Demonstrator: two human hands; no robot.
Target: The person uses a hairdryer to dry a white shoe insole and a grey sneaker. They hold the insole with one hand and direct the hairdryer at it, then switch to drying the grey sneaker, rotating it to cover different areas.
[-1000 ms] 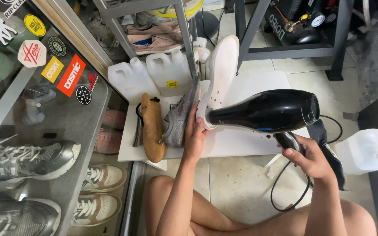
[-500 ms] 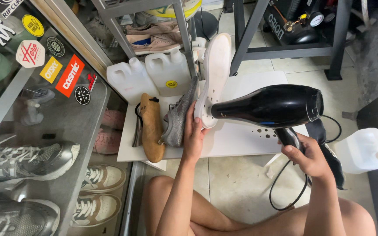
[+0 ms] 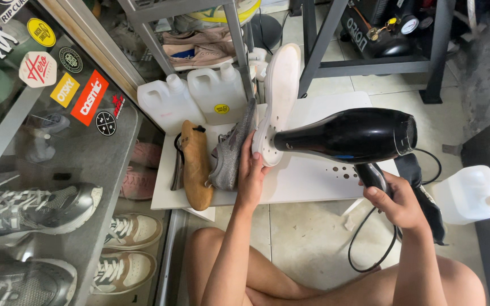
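Note:
My left hand (image 3: pixel 252 170) grips a grey knit sneaker (image 3: pixel 232 148) and holds it upright, its white sole (image 3: pixel 279 96) turned to the right. My right hand (image 3: pixel 399 204) is closed around the handle of a black hair dryer (image 3: pixel 350 136). The dryer's nozzle points left and sits almost against the lower part of the sole. Both shoe and dryer are above a low white board (image 3: pixel 307 175) on the floor. A wooden shoe last (image 3: pixel 195 164) lies on the board just left of the sneaker.
Two white plastic jugs (image 3: pixel 194 96) stand behind the board and another jug (image 3: pixel 471 192) is at the right. A glass cabinet (image 3: pixel 52 170) with sneakers fills the left. Metal shelf legs (image 3: pixel 313 51) and a black compressor (image 3: pixel 381 28) stand behind. The dryer's cord (image 3: pixel 370 249) loops on the tiles.
The dryer's nozzle has shifted slightly downward along the sole, toward my left hand. The sneaker stays upright in the same place.

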